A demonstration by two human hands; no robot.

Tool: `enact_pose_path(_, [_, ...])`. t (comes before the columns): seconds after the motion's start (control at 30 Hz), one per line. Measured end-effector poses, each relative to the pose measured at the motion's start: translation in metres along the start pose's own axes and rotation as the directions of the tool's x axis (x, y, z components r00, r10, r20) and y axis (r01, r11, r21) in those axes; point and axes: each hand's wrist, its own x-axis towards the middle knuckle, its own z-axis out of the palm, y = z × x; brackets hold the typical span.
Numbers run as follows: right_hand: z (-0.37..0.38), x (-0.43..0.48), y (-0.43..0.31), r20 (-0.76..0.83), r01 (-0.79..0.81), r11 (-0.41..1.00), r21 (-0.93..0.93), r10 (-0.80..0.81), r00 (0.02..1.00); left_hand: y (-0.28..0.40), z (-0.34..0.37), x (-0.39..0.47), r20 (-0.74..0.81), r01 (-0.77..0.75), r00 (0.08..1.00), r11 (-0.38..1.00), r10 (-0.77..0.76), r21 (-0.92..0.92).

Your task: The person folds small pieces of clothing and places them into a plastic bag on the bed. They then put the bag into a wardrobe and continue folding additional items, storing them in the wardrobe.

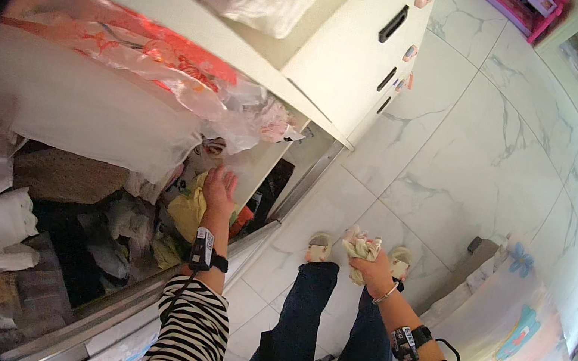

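A crumpled bunch of pale, patterned cloth [362, 249] is gripped in my right hand [372, 271], above the floor between my feet. My left hand [219, 190] reaches into an open wardrobe compartment, its fingers spread against a yellow cloth item [186, 211]; whether it grips that item cannot be told. Above the left hand hang clear and red plastic bags [187, 73] with things inside. A large whitish cloth or bag [108, 106] lies to their lower left. Dark and grey clothes [113, 249] are heaped lower in the compartment.
A white shelf board [180, 10] crosses above the compartment, and a metal sliding-door track [284, 208] edges it. White drawers [362, 39] with black handles stand beyond. A bed with a pastel cover [503, 333] is at right. A bookshelf [576, 50] stands at upper right on the marbled tile floor.
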Motion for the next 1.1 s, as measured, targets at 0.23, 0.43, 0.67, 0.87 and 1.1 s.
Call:
enact_pose_path(0.23, [-0.057,0.023,-0.006,0.042,0.022,0.998,-0.060,-0.019,0.999,-0.024,0.009,-0.016,0.065,-0.116,0.991,0.990,0.121,-0.074])
enact_pose_path(0.43, [-0.110,0.068,-0.005,-0.055,0.106,0.992,-0.068,-0.110,0.992,-0.067,0.032,-0.014,-0.062,-0.307,0.941,0.915,0.333,0.263])
enact_pose_path(0.67, [-0.097,0.116,-0.017,-0.086,0.196,0.973,0.123,-0.186,0.979,-0.084,0.028,0.007,-0.021,-0.609,0.735,0.673,0.678,0.419])
enact_pose_path(0.87, [-0.107,0.139,-0.033,-0.073,0.470,0.882,-0.025,-0.470,0.879,-0.085,0.025,0.051,-0.022,-0.725,0.689,0.688,0.725,-0.021])
enact_pose_path(1.1, [-0.119,0.159,-0.028,-0.025,0.568,0.807,-0.160,-0.579,0.815,-0.111,0.029,0.044,-0.247,-0.818,0.571,0.517,0.782,-0.253])
